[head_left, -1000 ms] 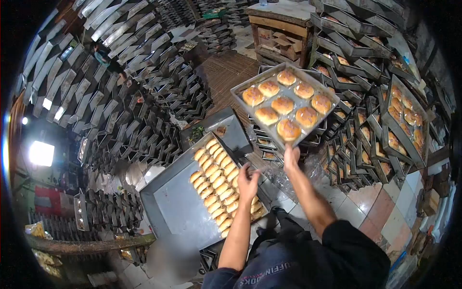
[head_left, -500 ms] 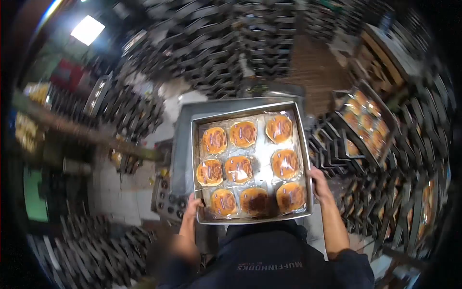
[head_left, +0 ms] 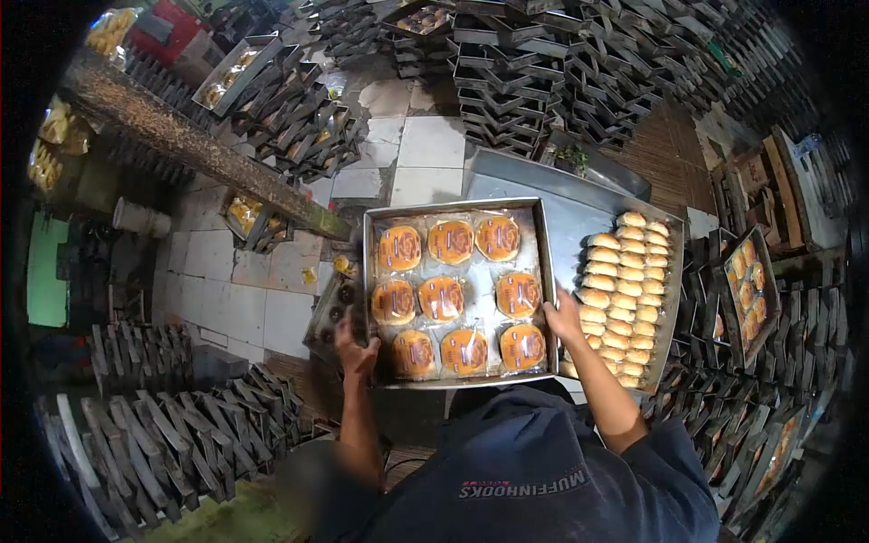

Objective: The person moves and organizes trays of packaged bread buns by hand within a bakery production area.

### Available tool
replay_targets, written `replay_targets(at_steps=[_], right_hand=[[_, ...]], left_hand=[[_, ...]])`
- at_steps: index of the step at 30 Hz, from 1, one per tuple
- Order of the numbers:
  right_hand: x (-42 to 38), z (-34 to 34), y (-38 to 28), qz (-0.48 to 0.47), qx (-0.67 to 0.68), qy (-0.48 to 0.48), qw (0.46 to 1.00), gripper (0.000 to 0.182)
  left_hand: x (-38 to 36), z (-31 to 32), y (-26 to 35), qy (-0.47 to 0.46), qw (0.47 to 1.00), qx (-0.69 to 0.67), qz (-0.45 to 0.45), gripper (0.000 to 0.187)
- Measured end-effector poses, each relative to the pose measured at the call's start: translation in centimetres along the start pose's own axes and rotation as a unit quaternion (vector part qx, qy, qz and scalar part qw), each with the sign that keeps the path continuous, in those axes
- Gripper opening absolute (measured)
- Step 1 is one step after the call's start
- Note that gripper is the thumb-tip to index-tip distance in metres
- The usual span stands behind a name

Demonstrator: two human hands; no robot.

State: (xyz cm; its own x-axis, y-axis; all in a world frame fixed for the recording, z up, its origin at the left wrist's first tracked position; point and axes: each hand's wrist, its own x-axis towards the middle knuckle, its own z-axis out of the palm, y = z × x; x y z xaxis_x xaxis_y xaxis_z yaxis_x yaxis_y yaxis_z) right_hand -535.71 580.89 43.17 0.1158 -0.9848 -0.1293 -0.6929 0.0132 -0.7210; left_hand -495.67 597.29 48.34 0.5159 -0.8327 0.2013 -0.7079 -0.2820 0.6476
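A square metal baking tray point(head_left: 461, 383) is held level in front of my body. Several round glazed buns point(head_left: 441, 299) in clear printed wrappers lie in it, in three rows. On its right wall is my right hand point(head_left: 563, 317), closed around the edge. My left hand point(head_left: 356, 351) is at the lower left side, its thumb over the rim and its fingers along the outside. Partly behind this tray, to the right, a larger metal tray point(head_left: 516, 181) holds rows of small golden rolls point(head_left: 625, 294).
Tall stacks of dark trays point(head_left: 507, 81) stand at the back and on both sides. A wooden beam point(head_left: 204, 154) crosses the upper left. Another tray of wrapped buns point(head_left: 749, 282) stands at the right. White tiles point(head_left: 430, 145) cover part of the floor.
My view has turned and steadied. The held tray sits slightly further left, still between my hands. The larger tray's small rolls, hidden earlier, now show at the right.
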Motion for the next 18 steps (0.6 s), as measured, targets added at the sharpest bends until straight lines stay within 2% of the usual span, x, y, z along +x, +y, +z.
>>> replay_targets(at_steps=[1, 2, 3, 4, 5, 6, 7, 8, 9, 11, 13, 14, 15, 16, 17, 18], right_hand=[[-0.6, -1.1, -3.4, -0.105, -0.188, 0.169, 0.962, 0.057], [0.1, -2.0, -6.6, -0.164, -0.11, 0.177, 0.964, 0.056], [1.4, -2.3, -8.8, -0.22, -0.031, 0.179, 0.959, 0.056], [3.0, -1.2, -9.8, -0.193, -0.005, 0.131, 0.972, 0.056], [4.9, 0.2, -10.4, -0.167, 0.022, 0.085, 0.982, 0.056], [6.8, 1.8, -11.4, -0.076, 0.01, 0.077, 0.994, 0.057], [8.6, 3.2, -11.9, 0.016, -0.002, 0.071, 0.997, 0.058], [10.5, 4.8, -11.0, 0.082, 0.037, 0.049, 0.995, 0.056], [11.6, 5.2, -11.9, 0.148, 0.078, 0.027, 0.986, 0.055], [11.9, 5.2, -12.3, 0.151, 0.122, 0.05, 0.98, 0.051], [11.2, 3.0, -14.5, 0.149, 0.236, -0.051, 0.959, 0.051], [11.6, 4.6, -11.4, 0.077, 0.128, 0.036, 0.988, 0.052], [11.2, 3.6, -11.2, 0.069, 0.15, 0.028, 0.986, 0.05], [10.6, 2.6, -11.2, 0.107, 0.306, -0.008, 0.946, 0.047], [9.9, 1.7, -11.4, 0.14, 0.452, -0.044, 0.88, 0.044], [9.0, 0.1, -13.4, 0.209, 0.506, -0.104, 0.83, 0.043]], left_hand=[[1.4, -0.2, 1.9, 0.065, 0.997, -0.045, 0.003, 0.053], [2.8, 0.3, 3.0, 0.129, 0.988, -0.088, 0.004, 0.053], [4.4, 2.7, 3.2, 0.091, 0.973, -0.213, -0.009, 0.054], [6.4, 5.2, 3.6, 0.051, 0.941, -0.333, -0.023, 0.055], [8.7, 6.3, 5.7, 0.002, 0.978, -0.207, -0.039, 0.058], [10.8, 7.1, 7.7, -0.048, 0.995, -0.077, -0.051, 0.061], [12.1, 8.5, 8.3, -0.051, 0.995, -0.077, -0.046, 0.061], [13.3, 10.4, 8.6, -0.088, 0.986, 0.04, -0.138, 0.066], [14.4, 11.2, 9.2, -0.123, 0.954, 0.159, -0.225, 0.071], [15.4, 11.2, 8.4, -0.149, 0.954, 0.135, -0.221, 0.073], [15.1, 9.3, 9.1, -0.191, 0.957, 0.168, -0.14, 0.072], [14.5, 9.5, 8.7, -0.116, 0.978, 0.116, -0.128, 0.069], [14.1, 9.0, 8.0, -0.126, 0.976, 0.118, -0.131, 0.069], [14.3, 8.0, 7.3, -0.132, 0.979, -0.016, -0.152, 0.066], [14.5, 7.4, 6.6, -0.133, 0.964, -0.15, -0.172, 0.064], [14.1, 8.7, 4.5, -0.141, 0.942, -0.284, -0.113, 0.06]])
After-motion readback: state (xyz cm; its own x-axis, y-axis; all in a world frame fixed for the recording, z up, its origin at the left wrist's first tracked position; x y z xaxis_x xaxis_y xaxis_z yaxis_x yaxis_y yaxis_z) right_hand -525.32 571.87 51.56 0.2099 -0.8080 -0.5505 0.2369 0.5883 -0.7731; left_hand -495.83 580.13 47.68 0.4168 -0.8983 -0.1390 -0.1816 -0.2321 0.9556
